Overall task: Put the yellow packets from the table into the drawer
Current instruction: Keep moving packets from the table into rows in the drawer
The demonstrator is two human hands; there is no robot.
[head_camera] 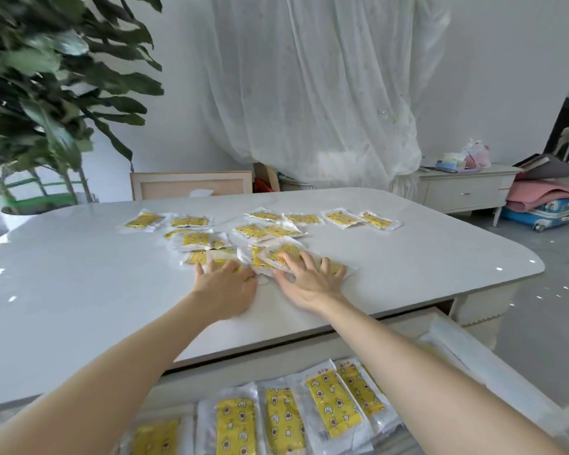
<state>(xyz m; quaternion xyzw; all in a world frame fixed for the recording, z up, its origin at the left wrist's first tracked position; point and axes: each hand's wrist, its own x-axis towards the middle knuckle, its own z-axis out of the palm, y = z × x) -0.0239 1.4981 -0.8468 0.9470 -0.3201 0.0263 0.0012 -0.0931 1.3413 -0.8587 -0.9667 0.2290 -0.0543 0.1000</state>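
Several yellow packets in clear wrappers lie scattered across the middle of the white table [79, 290]. My left hand [225, 285] lies flat, fingers spread, with its fingertips on a packet [194, 257] at the near edge of the pile. My right hand [309, 280] also lies flat with spread fingers on top of a packet [283, 251]. Neither hand grips anything. Below the table's front edge the drawer [506, 382] stands open. Several yellow packets [334, 402] lie in it side by side, partly hidden by my forearms.
A large potted plant [46, 93] stands at the far left. A chair back [191, 185] rises behind the table. White curtains hang behind. To the right are a white cabinet [463, 188], pink blankets [546, 188] and a blue suitcase [546, 213] on the floor.
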